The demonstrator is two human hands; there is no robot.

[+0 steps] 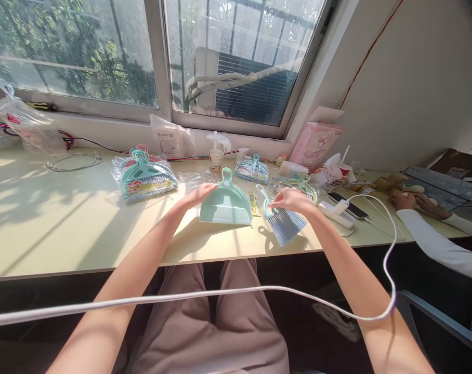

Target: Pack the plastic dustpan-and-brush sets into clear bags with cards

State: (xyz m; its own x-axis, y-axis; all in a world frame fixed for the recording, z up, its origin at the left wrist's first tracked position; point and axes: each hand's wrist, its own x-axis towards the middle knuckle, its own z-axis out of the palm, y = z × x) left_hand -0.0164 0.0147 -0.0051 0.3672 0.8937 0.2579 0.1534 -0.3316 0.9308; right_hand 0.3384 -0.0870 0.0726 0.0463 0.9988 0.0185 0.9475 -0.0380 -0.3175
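Observation:
A mint-green dustpan [225, 201] is in front of me with its handle pointing away toward the window. My left hand [202, 194] grips its upper left edge, fingers partly hidden behind it. To the right, my right hand [292, 200] is closed on a small hand brush [285, 224] with a mint handle and grey-blue bristles. The bristles angle down to the right, above their shadow on the table. Between the two lies a small printed card [254, 203].
Bagged dustpan sets [148, 176] lie at left; others [252, 169] lie behind. A drink cup [216, 156] and pink box [316, 140] stand by the window. A power strip [335, 215] and phone [349, 206] lie right. A white cable [259, 289] crosses my arms. Another person's hands [419, 202] are far right.

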